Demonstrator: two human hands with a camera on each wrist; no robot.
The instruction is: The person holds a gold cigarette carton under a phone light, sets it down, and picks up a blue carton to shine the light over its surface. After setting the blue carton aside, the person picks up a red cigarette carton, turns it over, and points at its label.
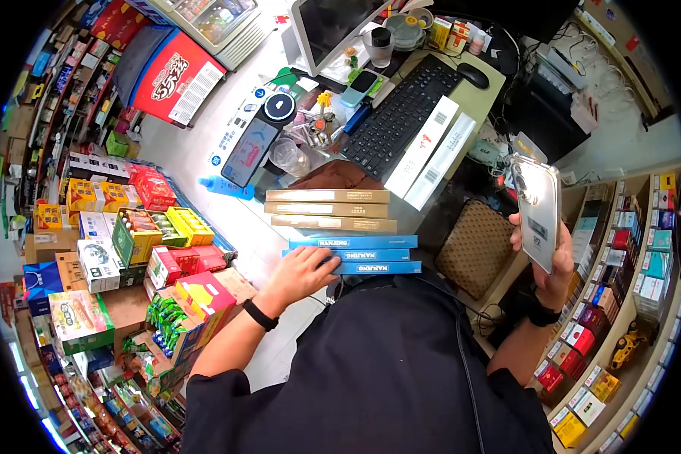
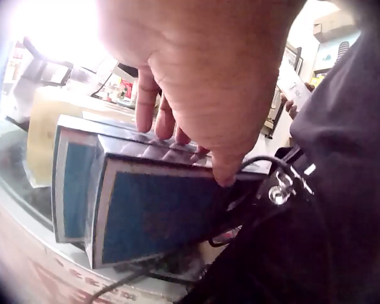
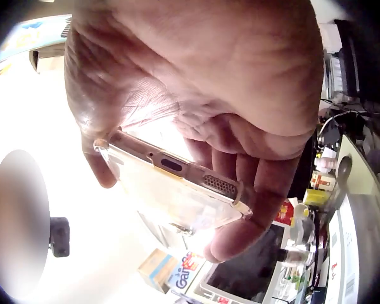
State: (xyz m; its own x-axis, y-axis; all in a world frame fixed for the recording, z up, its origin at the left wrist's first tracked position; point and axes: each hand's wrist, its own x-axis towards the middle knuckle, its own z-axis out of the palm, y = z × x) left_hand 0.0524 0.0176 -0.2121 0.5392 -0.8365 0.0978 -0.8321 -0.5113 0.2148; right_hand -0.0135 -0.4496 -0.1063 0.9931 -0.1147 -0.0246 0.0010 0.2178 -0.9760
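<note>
My left hand [image 1: 303,274] rests on the near end of three blue cartons [image 1: 378,256] marked NANJING, which stand side by side on the counter. In the left wrist view its fingers [image 2: 166,120] lie along the cartons' top edges, and the thumb [image 2: 225,168] touches the nearest one's edge. Three brown cartons [image 1: 329,209] are lined up just beyond the blue ones. Raised at the right, my right hand [image 1: 554,268] grips a smartphone [image 1: 537,216] in a clear case by its sides. The phone's charging port end [image 3: 172,166] faces the right wrist camera.
Two white cartons [image 1: 431,155] lean beside a black keyboard [image 1: 401,113]. A payment stand [image 1: 251,151], a plastic cup [image 1: 287,155] and a monitor [image 1: 329,30] occupy the counter. Shelves of small packs [image 1: 583,340] line the right; stacked goods [image 1: 136,234] fill the left. A patterned stool seat [image 1: 477,250] is below.
</note>
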